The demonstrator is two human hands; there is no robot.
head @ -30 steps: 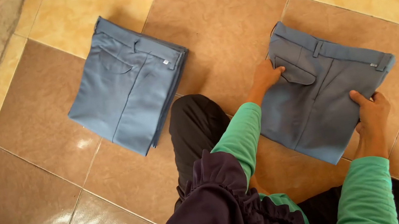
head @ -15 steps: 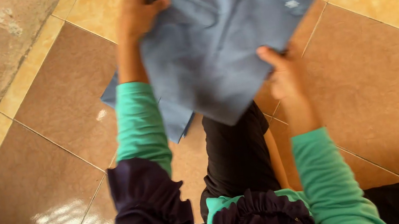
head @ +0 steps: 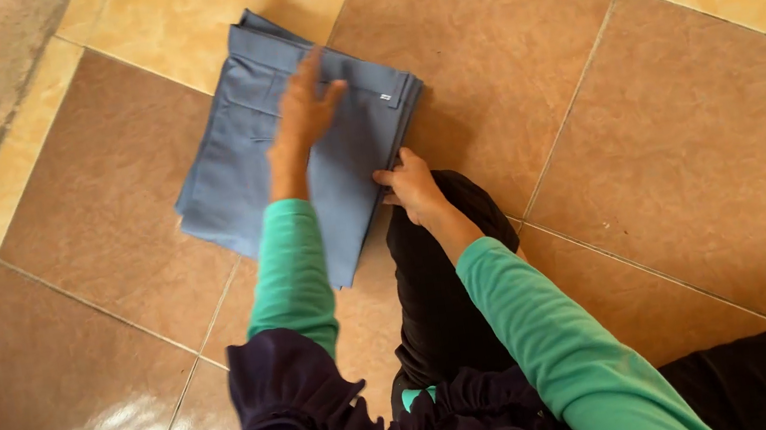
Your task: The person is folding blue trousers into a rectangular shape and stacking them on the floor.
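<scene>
Folded blue-grey trousers (head: 236, 176) lie flat on tiled floor (head: 697, 148), upper left of centre; layers beneath top fold hidden, stack count hard to tell. Left hand (head: 305, 110) spread flat, palm down on trousers near waistband. Right hand (head: 409, 186) at right edge of pile, fingers curled on edge; grip unclear. Green sleeves (head: 295, 269), dark clothing cut off at bottom. Open floor right of pile.

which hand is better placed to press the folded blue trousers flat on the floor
Left, probably. The left hand lies open across the top of the folded blue trousers near the waistband, so it could press straight down. The right hand only touches the pile's side edge by the knee.
</scene>
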